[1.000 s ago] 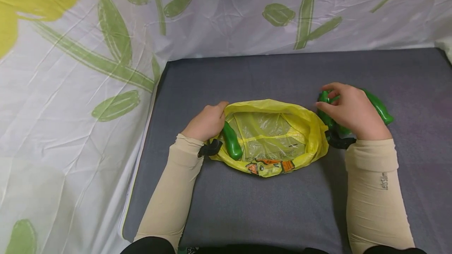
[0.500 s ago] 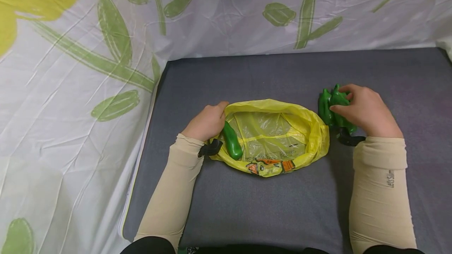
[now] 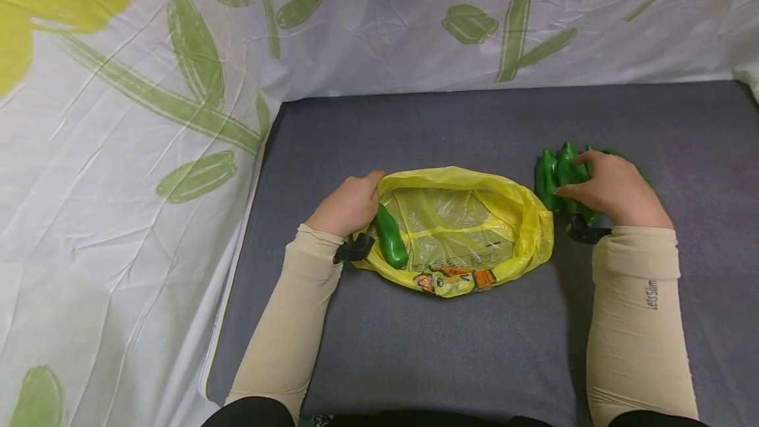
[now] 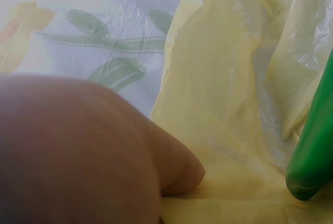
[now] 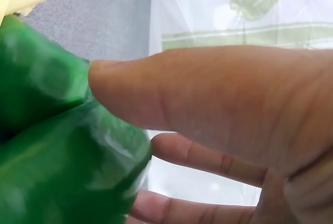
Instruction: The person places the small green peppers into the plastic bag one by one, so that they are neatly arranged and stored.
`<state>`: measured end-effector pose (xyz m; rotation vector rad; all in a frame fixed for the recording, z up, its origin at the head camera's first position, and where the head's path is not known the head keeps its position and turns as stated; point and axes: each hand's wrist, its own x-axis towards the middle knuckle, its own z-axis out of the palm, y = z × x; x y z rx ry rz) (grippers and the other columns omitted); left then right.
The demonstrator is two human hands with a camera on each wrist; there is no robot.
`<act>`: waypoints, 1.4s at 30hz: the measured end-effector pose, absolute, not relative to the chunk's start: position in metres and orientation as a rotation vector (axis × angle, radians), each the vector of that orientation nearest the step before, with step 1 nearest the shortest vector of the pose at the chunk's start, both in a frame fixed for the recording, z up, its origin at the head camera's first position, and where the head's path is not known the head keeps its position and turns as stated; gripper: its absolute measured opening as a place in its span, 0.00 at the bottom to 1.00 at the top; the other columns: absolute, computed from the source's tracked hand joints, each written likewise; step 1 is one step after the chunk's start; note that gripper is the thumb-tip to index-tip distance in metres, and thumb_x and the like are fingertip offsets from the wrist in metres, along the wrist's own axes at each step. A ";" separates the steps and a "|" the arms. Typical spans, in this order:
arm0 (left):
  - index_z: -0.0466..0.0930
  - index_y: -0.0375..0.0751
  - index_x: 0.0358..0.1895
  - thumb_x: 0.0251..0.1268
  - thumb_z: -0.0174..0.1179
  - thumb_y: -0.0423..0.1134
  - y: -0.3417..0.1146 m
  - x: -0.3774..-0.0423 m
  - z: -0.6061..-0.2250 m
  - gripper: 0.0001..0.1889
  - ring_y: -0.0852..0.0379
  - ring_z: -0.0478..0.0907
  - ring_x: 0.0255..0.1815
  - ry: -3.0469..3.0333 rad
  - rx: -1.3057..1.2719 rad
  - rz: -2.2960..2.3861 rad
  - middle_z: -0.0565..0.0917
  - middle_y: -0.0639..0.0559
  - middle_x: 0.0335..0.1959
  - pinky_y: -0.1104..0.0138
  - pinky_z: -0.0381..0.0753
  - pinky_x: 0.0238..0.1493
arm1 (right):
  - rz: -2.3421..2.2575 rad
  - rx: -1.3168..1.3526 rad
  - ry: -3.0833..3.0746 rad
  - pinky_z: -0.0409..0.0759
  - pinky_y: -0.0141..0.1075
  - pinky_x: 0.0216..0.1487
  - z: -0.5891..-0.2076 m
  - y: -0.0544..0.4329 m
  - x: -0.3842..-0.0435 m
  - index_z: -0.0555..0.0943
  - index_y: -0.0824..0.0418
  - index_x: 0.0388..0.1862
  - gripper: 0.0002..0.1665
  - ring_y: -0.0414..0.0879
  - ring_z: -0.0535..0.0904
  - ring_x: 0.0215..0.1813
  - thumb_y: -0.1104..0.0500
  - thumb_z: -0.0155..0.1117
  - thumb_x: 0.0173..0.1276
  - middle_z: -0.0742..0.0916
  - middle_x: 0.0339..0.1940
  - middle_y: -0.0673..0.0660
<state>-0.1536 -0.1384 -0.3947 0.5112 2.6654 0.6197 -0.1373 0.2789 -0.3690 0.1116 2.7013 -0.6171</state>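
Grey table [image 3: 445, 361] | left hand [image 3: 346, 206] pinches yellow bag [image 3: 459, 216] | green peppers [image 3: 566, 171] point away, partly beneath right hand [image 3: 619, 188]; its grip I can't tell

Head cam dn, wrist cams close; bag [image 3: 462, 232] shared.

Yellow bag [image 3: 450, 176]: I see one
Green vegetable [image 3: 391, 239] inside: one
Green peppers [image 3: 546, 180] nearer right edge of table [image 3: 450, 354]: at least four, some hidden

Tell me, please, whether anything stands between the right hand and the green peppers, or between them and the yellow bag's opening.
Nothing visible separates the right hand from the green peppers: its thumb is right at them. Before the opening, only the yellow bag's nearest rim stands.
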 end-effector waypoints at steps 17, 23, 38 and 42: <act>0.64 0.37 0.79 0.86 0.38 0.34 -0.139 -0.152 -0.392 0.25 0.54 0.78 0.26 2.645 0.516 0.643 0.85 0.44 0.37 0.61 0.79 0.34 | -0.598 0.110 2.717 0.70 0.70 0.62 -0.371 0.276 -0.137 0.62 0.78 0.76 0.46 0.79 0.68 0.67 0.54 0.68 0.71 0.66 0.75 0.82; 0.64 0.36 0.79 0.86 0.37 0.34 -0.139 -0.151 -0.391 0.25 0.54 0.76 0.24 2.640 0.517 0.641 0.83 0.44 0.33 0.61 0.78 0.32 | -0.600 0.127 2.713 0.72 0.70 0.61 -0.369 0.274 -0.136 0.59 0.78 0.78 0.46 0.79 0.69 0.66 0.54 0.66 0.73 0.66 0.74 0.83; 0.64 0.38 0.80 0.86 0.36 0.35 -0.138 -0.151 -0.391 0.25 0.54 0.77 0.24 2.644 0.500 0.639 0.83 0.45 0.34 0.61 0.78 0.34 | -0.694 0.130 2.743 0.81 0.60 0.47 -0.358 0.266 -0.130 0.62 0.75 0.76 0.41 0.73 0.77 0.55 0.53 0.64 0.74 0.75 0.61 0.83; 0.64 0.39 0.79 0.86 0.37 0.35 -0.138 -0.151 -0.391 0.25 0.54 0.78 0.26 2.645 0.497 0.640 0.85 0.44 0.38 0.60 0.79 0.35 | -0.716 0.123 2.766 0.83 0.57 0.44 -0.356 0.261 -0.129 0.63 0.75 0.76 0.41 0.72 0.79 0.54 0.53 0.64 0.74 0.75 0.61 0.84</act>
